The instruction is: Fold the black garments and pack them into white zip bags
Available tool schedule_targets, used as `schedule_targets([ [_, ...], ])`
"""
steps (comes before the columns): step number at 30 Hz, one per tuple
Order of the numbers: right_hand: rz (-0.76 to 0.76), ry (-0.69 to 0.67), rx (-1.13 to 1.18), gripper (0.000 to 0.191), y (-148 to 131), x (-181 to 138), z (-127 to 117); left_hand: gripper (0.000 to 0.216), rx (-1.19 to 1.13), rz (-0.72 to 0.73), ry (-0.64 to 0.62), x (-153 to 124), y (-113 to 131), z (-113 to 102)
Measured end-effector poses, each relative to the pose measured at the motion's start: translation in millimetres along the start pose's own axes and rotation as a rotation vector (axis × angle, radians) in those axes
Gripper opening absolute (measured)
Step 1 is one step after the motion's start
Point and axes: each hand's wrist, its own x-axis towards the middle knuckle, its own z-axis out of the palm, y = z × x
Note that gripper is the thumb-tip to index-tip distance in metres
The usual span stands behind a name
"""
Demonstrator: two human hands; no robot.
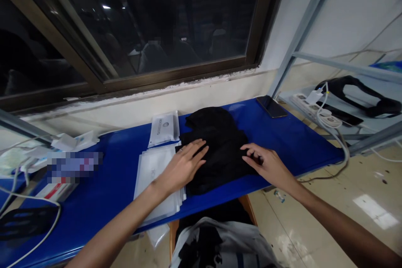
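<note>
Printed shirt point(232, 240), black cloth point(220, 155) between left hand point(184, 164) and right hand point(265, 162)

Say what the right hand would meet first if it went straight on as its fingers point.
Most likely the black cloth, just ahead of the right hand; whether they touch is unclear.

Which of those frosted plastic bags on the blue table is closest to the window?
The lone bag at the back, just left of the black cloth; the other bags are stacked nearer the front edge of the table.
</note>
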Motion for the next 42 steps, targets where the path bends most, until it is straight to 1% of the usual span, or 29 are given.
schedule_targets([
  [2,0.002,-0.042,0.035,0.022,5,1,-2,0.055,0.003,0.075,-0.097,1,-1,15],
  [4,0.017,-0.095,0.048,0.023,11,2,-6,0.066,-0.010,0.108,-0.183,0,-5,26],
  [7,0.017,-0.213,-0.011,0.020,16,4,-13,0.070,-0.063,0.091,-0.265,-1,-10,26],
  [8,-0.012,-0.200,-0.077,0.019,14,5,-15,0.067,-0.096,0.077,-0.285,0,-11,22],
  [9,-0.053,-0.136,-0.168,0.021,10,7,-15,0.062,-0.134,0.053,-0.296,4,-12,18],
  [10,-0.102,-0.033,-0.268,0.023,3,9,-14,0.056,-0.173,0.016,-0.292,9,-13,13],
  [12,-0.214,0.170,-0.419,0.029,-14,19,-9,0.044,-0.230,-0.082,-0.231,23,-16,5],
  [13,-0.276,0.203,-0.451,0.031,-23,26,-5,0.039,-0.245,-0.138,-0.189,32,-19,4],
  [14,-0.341,0.172,-0.459,0.030,-31,35,1,0.033,-0.266,-0.197,-0.169,41,-22,4],
  [15,-0.405,0.096,-0.456,0.029,-37,45,6,0.030,-0.295,-0.252,-0.177,50,-25,6],
  [17,-0.494,-0.106,-0.467,0.030,-42,66,15,0.033,-0.370,-0.338,-0.262,65,-33,11],
  [19,-0.501,-0.271,-0.507,0.037,-39,89,18,0.034,-0.437,-0.380,-0.354,75,-41,16],
  [21,-0.463,-0.399,-0.541,0.039,-31,108,12,0.025,-0.465,-0.365,-0.400,79,-45,14],
  [23,-0.436,-0.508,-0.543,0.028,-24,120,-2,0.014,-0.489,-0.341,-0.425,78,-45,5],
  [24,-0.439,-0.543,-0.523,0.021,-22,124,-12,0.011,-0.482,-0.327,-0.408,77,-43,-3],
  [25,-0.451,-0.558,-0.487,0.015,-21,125,-22,0.009,-0.453,-0.314,-0.361,76,-39,-12],
  [26,-0.461,-0.545,-0.441,0.012,-22,125,-33,0.010,-0.400,-0.301,-0.285,76,-35,-22],
  [28,-0.472,-0.435,-0.355,0.009,-26,119,-53,0.012,-0.250,-0.272,-0.085,77,-23,-42],
  [30,-0.498,-0.235,-0.323,0.008,-34,108,-70,0.014,-0.072,-0.258,0.107,79,-9,-56],
  [32,-0.573,-0.019,-0.358,0.010,-39,93,-77,0.019,0.098,-0.243,0.211,78,2,-59],
  [33,-0.625,0.059,-0.398,0.014,-39,83,-77,0.022,0.175,-0.226,0.220,76,7,-55],
  [34,-0.676,0.100,-0.450,0.020,-38,73,-74,0.024,0.235,-0.194,0.192,71,12,-48],
  [35,-0.725,0.098,-0.514,0.027,-33,63,-68,0.025,0.269,-0.149,0.133,65,16,-39],
  [36,-0.772,0.067,-0.582,0.034,-27,52,-60,0.026,0.278,-0.099,0.058,57,20,-28],
  [37,-0.818,0.005,-0.648,0.040,-18,42,-52,0.031,0.271,-0.052,-0.022,48,24,-17],
  [38,-0.870,-0.075,-0.703,0.043,-9,32,-43,0.038,0.255,-0.021,-0.088,40,28,-7],
  [39,-0.917,-0.122,-0.739,0.042,1,23,-34,0.043,0.242,-0.005,-0.135,32,32,1],
  [40,-0.938,-0.155,-0.761,0.041,9,16,-28,0.043,0.235,-0.003,-0.161,26,36,7],
  [42,-0.941,-0.155,-0.758,0.039,23,8,-21,0.037,0.237,-0.021,-0.163,22,42,12],
])
